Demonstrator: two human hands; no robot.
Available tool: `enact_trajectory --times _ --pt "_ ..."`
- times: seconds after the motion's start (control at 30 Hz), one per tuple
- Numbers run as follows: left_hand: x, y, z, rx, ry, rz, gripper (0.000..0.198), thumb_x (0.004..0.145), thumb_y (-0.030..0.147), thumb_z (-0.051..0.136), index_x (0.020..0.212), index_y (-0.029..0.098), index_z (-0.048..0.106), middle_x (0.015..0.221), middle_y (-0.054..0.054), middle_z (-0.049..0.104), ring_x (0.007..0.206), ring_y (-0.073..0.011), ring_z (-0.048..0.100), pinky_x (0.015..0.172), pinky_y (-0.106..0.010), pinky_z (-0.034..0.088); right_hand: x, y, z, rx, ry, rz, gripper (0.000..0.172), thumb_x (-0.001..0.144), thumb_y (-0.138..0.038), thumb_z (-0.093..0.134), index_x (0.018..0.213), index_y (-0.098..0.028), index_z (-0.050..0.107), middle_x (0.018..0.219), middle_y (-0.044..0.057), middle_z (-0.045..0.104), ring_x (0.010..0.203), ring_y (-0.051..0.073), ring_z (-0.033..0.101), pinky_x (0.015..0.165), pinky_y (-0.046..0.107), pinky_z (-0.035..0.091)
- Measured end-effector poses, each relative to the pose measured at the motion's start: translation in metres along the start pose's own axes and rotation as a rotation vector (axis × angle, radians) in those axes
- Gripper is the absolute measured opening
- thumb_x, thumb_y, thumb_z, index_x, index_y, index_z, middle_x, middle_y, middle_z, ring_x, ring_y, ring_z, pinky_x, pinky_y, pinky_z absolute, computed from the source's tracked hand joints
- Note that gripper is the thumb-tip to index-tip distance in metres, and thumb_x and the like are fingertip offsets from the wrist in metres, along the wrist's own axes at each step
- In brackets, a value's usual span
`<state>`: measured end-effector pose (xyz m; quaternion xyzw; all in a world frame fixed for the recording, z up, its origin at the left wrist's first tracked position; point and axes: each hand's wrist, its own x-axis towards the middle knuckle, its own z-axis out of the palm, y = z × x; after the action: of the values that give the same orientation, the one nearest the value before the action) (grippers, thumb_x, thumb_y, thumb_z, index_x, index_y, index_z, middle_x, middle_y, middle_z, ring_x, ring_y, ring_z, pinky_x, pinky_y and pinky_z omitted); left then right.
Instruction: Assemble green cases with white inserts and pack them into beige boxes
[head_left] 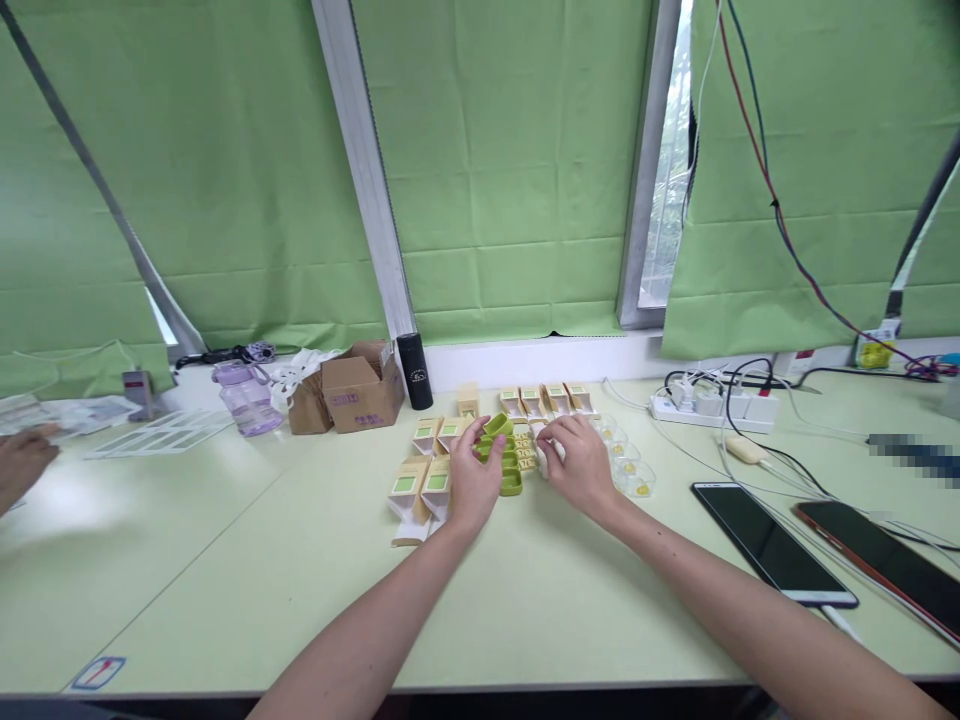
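Note:
My left hand [474,485] grips a small green tray [498,425] between thumb and fingers, tilted above the table. Below it, more green trays [511,483] stand in a column. Fingers pinched together, my right hand [581,458] is just right of small yellow pieces with dark markings [526,452]. Something whitish shows at its fingertips, too small to name. Clear plastic domed pieces with yellow spots [639,482] lie to the right of that hand. Open cardboard boxes with green panels [406,485] stand left of my left hand, and similar small boxes [556,400] line up behind.
At the back left are a brown carton [361,390], a black bottle [415,372] and a purple water bottle [247,400]. A power strip [716,408], cables and two phones [772,540] occupy the right. Another person's hand [26,462] is at the far left.

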<state>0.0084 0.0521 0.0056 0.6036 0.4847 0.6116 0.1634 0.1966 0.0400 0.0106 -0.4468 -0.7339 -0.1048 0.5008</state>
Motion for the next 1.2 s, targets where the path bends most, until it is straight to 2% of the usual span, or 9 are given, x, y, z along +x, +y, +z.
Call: enact_trajectory --times 0.1,0.3,0.53,0.67,0.77,0.87,1.0,1.1,1.2 --pt "0.001 0.003 0.001 -0.146 -0.028 -0.065 0.044 0.094 0.053 0.071 0.124 0.021 0.070 0.116 -0.013 0.075 0.103 -0.0247 0.070 0.078 -0.032 0.052 -0.025 -0.008 -0.002 0.093 -0.095 -0.080 0.016 0.098 -0.012 0.053 0.092 -0.020 0.066 0.082 0.004 0.071 0.072 0.018 0.060 0.065 0.031 0.036" --pt "0.003 0.008 0.003 -0.473 -0.086 -0.310 0.048 0.085 0.065 0.076 0.097 0.020 0.065 0.089 -0.010 0.079 0.079 -0.0214 0.072 0.059 -0.025 0.046 -0.058 -0.020 0.008 0.110 -0.314 -0.220 0.014 0.094 -0.012 0.053 0.091 -0.020 0.064 0.074 0.001 0.073 0.060 0.015 0.060 0.059 0.031 0.027" --pt "0.004 0.019 0.000 -0.883 -0.171 -0.622 0.025 0.092 0.039 0.072 0.095 0.016 0.061 0.080 -0.013 0.079 0.064 -0.0179 0.066 0.057 -0.025 0.046 -0.056 -0.017 0.006 0.103 -0.464 -0.164 0.016 0.090 -0.011 0.054 0.090 -0.020 0.066 0.071 0.002 0.073 0.058 0.015 0.059 0.058 0.030 0.026" --pt "0.007 0.026 -0.002 -0.954 -0.146 -0.781 0.014 0.099 0.029 0.062 0.092 0.017 0.058 0.076 -0.013 0.078 0.056 -0.0159 0.062 0.056 -0.025 0.046 -0.055 -0.015 0.006 0.077 -0.535 -0.133 0.015 0.091 -0.012 0.055 0.088 -0.020 0.068 0.074 0.002 0.074 0.060 0.015 0.061 0.060 0.030 0.027" --pt "0.008 0.028 -0.003 -0.946 -0.147 -0.815 0.015 0.097 0.028 0.066 0.090 0.017 0.058 0.074 -0.012 0.078 0.054 -0.0155 0.060 0.056 -0.025 0.044 -0.054 -0.016 0.006 0.071 -0.559 -0.120 0.015 0.092 -0.013 0.056 0.089 -0.021 0.068 0.074 0.002 0.074 0.061 0.015 0.061 0.060 0.029 0.028" --pt "0.010 0.025 -0.005 -0.905 -0.165 -0.747 0.023 0.088 0.033 0.078 0.087 0.017 0.060 0.073 -0.010 0.077 0.056 -0.0155 0.059 0.055 -0.025 0.041 -0.053 -0.016 0.005 0.085 -0.575 -0.123 0.015 0.092 -0.012 0.056 0.088 -0.021 0.068 0.074 0.002 0.075 0.061 0.015 0.061 0.061 0.029 0.028" --pt "0.022 0.021 -0.015 -0.681 -0.195 -0.526 0.037 0.076 0.046 0.087 0.079 0.018 0.063 0.074 -0.009 0.076 0.064 -0.0169 0.062 0.058 -0.026 0.038 -0.051 -0.015 0.003 0.106 -0.577 -0.101 0.017 0.092 -0.011 0.055 0.087 -0.021 0.068 0.074 0.002 0.074 0.061 0.015 0.060 0.061 0.029 0.029" --pt "0.033 0.017 -0.029 -0.325 -0.245 -0.288 0.035 0.081 0.052 0.079 0.080 0.018 0.071 0.077 -0.009 0.077 0.069 -0.0203 0.063 0.065 -0.030 0.042 -0.050 -0.015 0.003 0.120 -0.582 -0.079 0.017 0.093 -0.013 0.055 0.087 -0.021 0.069 0.075 0.003 0.075 0.061 0.015 0.060 0.060 0.029 0.030" --pt "0.037 0.017 -0.048 0.137 -0.320 -0.021 0.024 0.087 0.042 0.071 0.084 0.020 0.079 0.089 -0.009 0.079 0.085 -0.0252 0.067 0.081 -0.038 0.048 -0.050 -0.015 0.003 0.120 -0.589 -0.068 0.017 0.094 -0.014 0.055 0.086 -0.021 0.069 0.075 0.003 0.075 0.061 0.015 0.059 0.061 0.029 0.030"
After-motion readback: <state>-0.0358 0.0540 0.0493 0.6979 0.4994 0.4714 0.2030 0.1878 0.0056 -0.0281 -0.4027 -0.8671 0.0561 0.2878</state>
